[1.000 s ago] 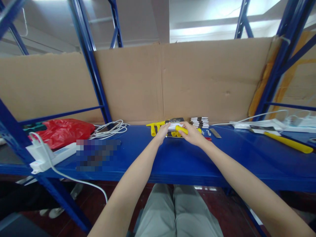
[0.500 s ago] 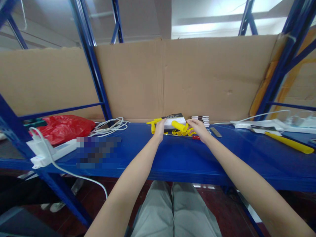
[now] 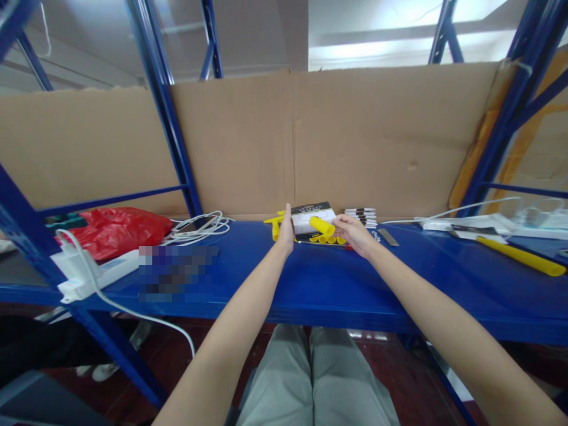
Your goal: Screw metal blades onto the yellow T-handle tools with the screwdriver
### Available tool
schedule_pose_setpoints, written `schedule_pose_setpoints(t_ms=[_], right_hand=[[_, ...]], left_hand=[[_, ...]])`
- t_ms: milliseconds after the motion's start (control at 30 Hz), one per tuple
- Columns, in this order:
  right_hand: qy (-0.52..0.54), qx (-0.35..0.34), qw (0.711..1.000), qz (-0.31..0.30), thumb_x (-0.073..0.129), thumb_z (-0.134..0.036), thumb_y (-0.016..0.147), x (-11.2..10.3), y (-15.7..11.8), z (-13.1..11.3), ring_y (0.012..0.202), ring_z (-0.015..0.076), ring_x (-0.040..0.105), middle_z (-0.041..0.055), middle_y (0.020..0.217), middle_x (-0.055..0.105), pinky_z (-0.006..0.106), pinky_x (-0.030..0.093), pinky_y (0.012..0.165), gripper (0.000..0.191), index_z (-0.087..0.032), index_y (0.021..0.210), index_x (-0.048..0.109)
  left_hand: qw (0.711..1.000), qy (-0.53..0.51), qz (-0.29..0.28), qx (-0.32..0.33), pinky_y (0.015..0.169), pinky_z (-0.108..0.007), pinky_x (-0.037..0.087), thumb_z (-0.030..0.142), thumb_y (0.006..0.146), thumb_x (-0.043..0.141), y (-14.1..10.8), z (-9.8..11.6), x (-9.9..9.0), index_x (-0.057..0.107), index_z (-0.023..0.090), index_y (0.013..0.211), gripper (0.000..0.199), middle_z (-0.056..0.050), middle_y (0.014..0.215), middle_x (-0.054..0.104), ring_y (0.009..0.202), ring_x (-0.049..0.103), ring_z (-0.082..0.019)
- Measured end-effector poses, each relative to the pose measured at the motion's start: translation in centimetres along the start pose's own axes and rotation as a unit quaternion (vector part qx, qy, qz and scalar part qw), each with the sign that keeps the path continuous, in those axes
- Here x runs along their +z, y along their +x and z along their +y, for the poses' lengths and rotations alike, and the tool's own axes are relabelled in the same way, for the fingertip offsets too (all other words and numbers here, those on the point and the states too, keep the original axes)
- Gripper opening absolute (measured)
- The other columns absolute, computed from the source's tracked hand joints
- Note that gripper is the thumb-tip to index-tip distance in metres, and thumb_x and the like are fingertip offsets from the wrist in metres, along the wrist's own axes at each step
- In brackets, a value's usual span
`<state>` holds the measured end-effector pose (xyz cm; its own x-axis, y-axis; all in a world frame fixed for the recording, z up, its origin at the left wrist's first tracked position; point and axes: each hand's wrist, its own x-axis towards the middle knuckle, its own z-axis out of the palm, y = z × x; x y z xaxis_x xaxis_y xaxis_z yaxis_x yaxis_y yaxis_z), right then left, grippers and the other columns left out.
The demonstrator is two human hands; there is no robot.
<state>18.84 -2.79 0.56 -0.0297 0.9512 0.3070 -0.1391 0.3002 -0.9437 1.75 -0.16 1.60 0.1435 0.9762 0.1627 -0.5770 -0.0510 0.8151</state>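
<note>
My left hand point(image 3: 286, 229) stands on edge at the left side of a black and white box point(image 3: 310, 216), its fingers stretched out straight. A yellow tube point(image 3: 322, 226) is in front of the box. The fingers of my right hand point(image 3: 354, 233) are bent together at its right end, and the fingertips are partly hidden. Below lies a row of several yellow tubes point(image 3: 327, 239). More yellow pieces point(image 3: 275, 227) lie just left of my left hand. Behind my right hand is a stack of white and dark slim items point(image 3: 362, 215).
The blue shelf point(image 3: 310, 284) has cardboard point(image 3: 355, 136) behind it. Left are a red plastic bag point(image 3: 119, 231), a white power strip point(image 3: 110, 269) and coiled white cable point(image 3: 202, 225). Right are a flat metal piece point(image 3: 389, 238) and a long yellow tool point(image 3: 523, 257). Blue posts point(image 3: 166, 106) flank the space.
My left hand has straightened its fingers and turned upright beside the box. My right hand has closed in on the tube's right end, its fingers drawn together.
</note>
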Motion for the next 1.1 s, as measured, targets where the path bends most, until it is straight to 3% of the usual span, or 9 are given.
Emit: schedule_pose_setpoints(t_ms=[100,200,300,367,467,567,733,933,1100], right_hand=[[0.003,-0.015,1.000,-0.008,0.073,-0.035,0.064,0.0,0.0,-0.1,0.064,0.0114,0.059,-0.0031,0.068,0.064,0.025,0.047,0.064,0.022,-0.021,0.069,0.055],[-0.002,-0.032,0.999,-0.020,0.071,-0.038,0.066,0.1,-0.1,-0.2,0.067,0.0122,0.060,-0.0023,0.070,0.064,0.026,0.046,0.066,0.024,-0.021,0.071,0.055],[-0.016,-0.050,0.998,-0.029,0.069,-0.041,0.068,0.2,-0.2,-0.2,0.071,0.0134,0.061,-0.0016,0.074,0.064,0.027,0.046,0.067,0.025,-0.021,0.073,0.054],[-0.018,-0.055,0.998,-0.035,0.068,-0.043,0.068,0.3,-0.4,-0.2,0.071,0.0135,0.061,-0.0016,0.075,0.063,0.027,0.046,0.067,0.026,-0.021,0.072,0.053],[-0.015,-0.061,0.998,-0.032,0.069,-0.046,0.067,0.3,-0.5,-0.4,0.068,0.0129,0.059,-0.0017,0.072,0.062,0.027,0.046,0.065,0.029,-0.021,0.071,0.052],[-0.011,-0.066,0.997,-0.024,0.071,-0.047,0.064,0.1,-0.5,-0.6,0.066,0.0121,0.057,-0.0017,0.071,0.062,0.026,0.045,0.064,0.032,-0.021,0.071,0.054],[-0.029,-0.061,0.997,-0.036,0.074,-0.049,0.059,0.2,-0.3,-0.4,0.065,0.0120,0.057,-0.0013,0.069,0.062,0.027,0.046,0.064,0.036,-0.020,0.067,0.055],[-0.040,-0.068,0.996,-0.029,0.075,-0.043,0.055,0.5,-0.5,-0.4,0.062,0.0117,0.055,-0.0016,0.064,0.060,0.027,0.045,0.063,0.033,-0.020,0.055,0.051],[-0.029,-0.125,0.991,0.034,0.067,-0.033,0.059,-0.1,-0.4,-1.0,0.060,0.0132,0.055,-0.0023,0.059,0.056,0.027,0.047,0.062,0.022,-0.022,0.055,0.049]], left_hand=[[0.999,0.021,0.003,0.027,0.086,-0.037,0.052,0.068,0.083,0.040,-0.1,0.2,-0.2,0.067,0.014,0.104,0.063,-0.012,0.093,0.072,0.099,0.066,-0.027],[0.997,0.052,0.047,0.024,0.076,-0.032,0.054,0.065,0.086,0.035,0.5,-0.1,-0.7,0.068,0.017,0.100,0.059,-0.010,0.088,0.073,0.092,0.069,-0.024],[0.987,0.090,0.129,0.044,0.068,-0.029,0.054,0.048,0.089,0.043,1.0,-0.4,-0.9,0.069,0.017,0.095,0.041,-0.007,0.085,0.073,0.086,0.070,-0.021],[0.979,0.115,0.153,0.064,0.065,-0.027,0.053,0.031,0.085,0.051,1.1,-0.5,-0.9,0.070,0.017,0.091,0.024,-0.005,0.084,0.073,0.081,0.070,-0.020],[0.985,0.119,0.094,0.078,0.064,-0.026,0.053,0.016,0.076,0.057,0.7,-0.6,-0.8,0.071,0.018,0.090,0.020,-0.004,0.085,0.073,0.074,0.069,-0.018],[0.991,0.108,0.053,0.064,0.064,-0.025,0.053,0.013,0.073,0.060,0.4,-0.6,-0.8,0.070,0.019,0.095,0.025,-0.003,0.084,0.073,0.070,0.069,-0.016],[0.992,0.095,0.069,0.056,0.065,-0.023,0.052,0.011,0.073,0.063,0.2,-0.4,-0.6,0.065,0.018,0.098,0.026,-0.001,0.079,0.070,0.067,0.067,-0.014],[0.988,0.108,0.091,0.063,0.065,-0.024,0.051,0.004,0.066,0.069,0.2,0.0,-0.6,0.055,0.020,0.106,0.045,0.003,0.072,0.065,0.060,0.064,-0.012],[0.975,0.162,0.141,0.055,0.061,-0.022,0.047,0.009,0.069,0.067,0.1,0.0,-0.6,0.054,0.023,0.107,0.042,0.003,0.075,0.064,0.062,0.064,-0.012]])
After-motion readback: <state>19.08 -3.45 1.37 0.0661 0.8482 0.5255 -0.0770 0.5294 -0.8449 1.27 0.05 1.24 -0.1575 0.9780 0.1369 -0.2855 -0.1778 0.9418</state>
